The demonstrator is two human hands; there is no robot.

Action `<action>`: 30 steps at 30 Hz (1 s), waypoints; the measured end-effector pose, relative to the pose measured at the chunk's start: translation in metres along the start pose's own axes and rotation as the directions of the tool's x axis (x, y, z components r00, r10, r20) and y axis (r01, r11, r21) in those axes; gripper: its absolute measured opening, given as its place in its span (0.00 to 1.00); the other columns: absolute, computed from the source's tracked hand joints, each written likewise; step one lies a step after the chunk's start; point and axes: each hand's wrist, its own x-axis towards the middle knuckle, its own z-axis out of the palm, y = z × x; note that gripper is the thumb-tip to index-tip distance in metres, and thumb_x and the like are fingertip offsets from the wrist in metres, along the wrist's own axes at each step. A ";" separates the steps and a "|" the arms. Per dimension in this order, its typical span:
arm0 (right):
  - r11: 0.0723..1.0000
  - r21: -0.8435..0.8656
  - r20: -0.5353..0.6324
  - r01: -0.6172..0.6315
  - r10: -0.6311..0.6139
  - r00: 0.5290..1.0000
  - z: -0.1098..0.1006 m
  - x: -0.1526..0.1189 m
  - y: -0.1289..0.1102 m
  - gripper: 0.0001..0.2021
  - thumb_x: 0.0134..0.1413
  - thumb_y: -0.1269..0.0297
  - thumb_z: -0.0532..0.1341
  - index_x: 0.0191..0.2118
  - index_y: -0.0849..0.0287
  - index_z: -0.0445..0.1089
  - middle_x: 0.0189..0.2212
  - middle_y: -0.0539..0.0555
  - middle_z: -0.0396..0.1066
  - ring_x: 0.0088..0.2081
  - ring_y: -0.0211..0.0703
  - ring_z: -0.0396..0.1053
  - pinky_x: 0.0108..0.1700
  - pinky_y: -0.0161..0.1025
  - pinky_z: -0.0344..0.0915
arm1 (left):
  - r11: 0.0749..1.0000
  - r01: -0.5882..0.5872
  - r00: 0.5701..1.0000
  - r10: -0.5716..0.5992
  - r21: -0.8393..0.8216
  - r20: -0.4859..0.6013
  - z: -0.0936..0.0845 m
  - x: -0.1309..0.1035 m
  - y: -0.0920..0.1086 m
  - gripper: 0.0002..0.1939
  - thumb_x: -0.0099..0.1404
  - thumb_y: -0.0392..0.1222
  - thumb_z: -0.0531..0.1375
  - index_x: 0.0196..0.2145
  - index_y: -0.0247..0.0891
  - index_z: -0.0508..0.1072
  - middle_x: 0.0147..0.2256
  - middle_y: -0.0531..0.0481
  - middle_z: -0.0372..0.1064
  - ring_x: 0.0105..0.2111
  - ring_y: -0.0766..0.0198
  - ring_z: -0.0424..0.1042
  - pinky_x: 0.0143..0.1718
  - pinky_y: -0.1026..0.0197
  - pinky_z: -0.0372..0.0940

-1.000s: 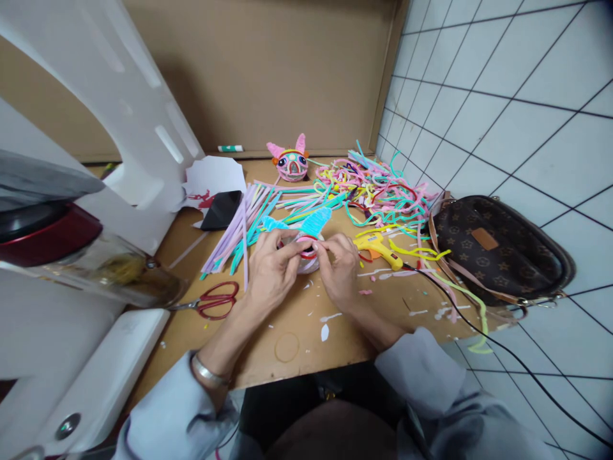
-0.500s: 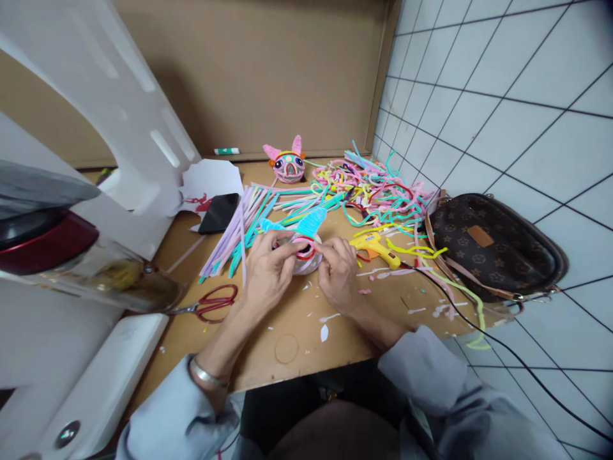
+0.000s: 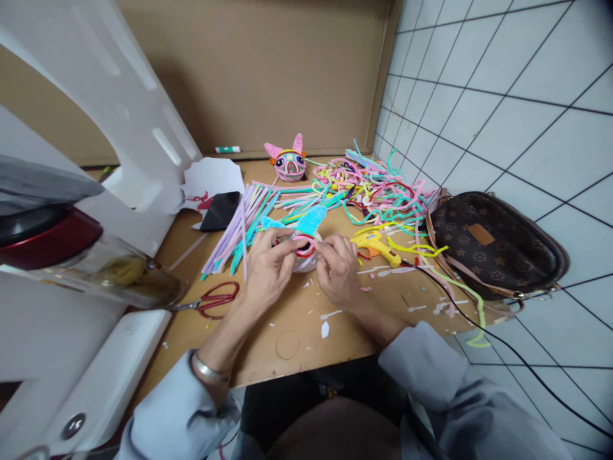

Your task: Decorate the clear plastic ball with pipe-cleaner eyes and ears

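Observation:
A small round craft piece with two blue fuzzy ears is between my hands, low over the table. Pink and red loops ring its front. My left hand grips its left side, thumb and fingers pressed against the loops. From the right, my right hand pinches the edge of the same piece with thumb and forefinger. Fingers hide much of its body. Just right of my right hand lies a yellow glue gun. A finished-looking pink-eared figure sits farther back.
Straight pipe cleaners and a tangled pile lie behind my hands. Red-handled scissors, a phone and white paper are left; a brown bag is right. A black cord crosses the table's right edge.
Both hands stay on the blue-eared piece with almost the same grip. The whole view has shifted very slightly.

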 end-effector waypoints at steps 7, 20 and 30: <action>0.997 0.063 -0.102 -0.035 0.042 0.994 0.003 0.002 0.001 0.11 0.63 0.66 0.58 0.40 0.56 0.80 0.32 0.55 0.70 0.39 0.46 0.66 0.43 0.44 0.58 | 1.000 -0.019 0.999 0.018 -0.025 -0.043 0.001 -0.002 0.000 0.16 0.69 0.34 0.55 0.43 0.45 0.83 0.45 0.46 0.75 0.46 0.57 0.72 0.48 0.53 0.67; 0.845 0.457 -0.102 -0.277 0.359 0.928 0.015 0.014 0.001 0.08 0.56 0.66 0.63 0.27 0.56 0.76 0.27 0.51 0.70 0.33 0.41 0.69 0.39 0.40 0.66 | 1.000 -0.009 1.000 0.009 -0.009 -0.017 0.001 0.000 0.004 0.17 0.69 0.34 0.54 0.43 0.45 0.83 0.45 0.46 0.75 0.44 0.57 0.71 0.46 0.53 0.66; 0.293 0.678 0.485 -0.674 0.510 0.710 0.001 0.039 0.019 0.17 0.29 0.55 0.76 0.25 0.58 0.74 0.24 0.49 0.73 0.28 0.38 0.68 0.35 0.37 0.66 | 0.999 -0.015 1.000 0.014 -0.048 -0.017 -0.001 0.001 0.000 0.16 0.69 0.34 0.54 0.42 0.44 0.83 0.45 0.46 0.75 0.45 0.56 0.72 0.48 0.51 0.67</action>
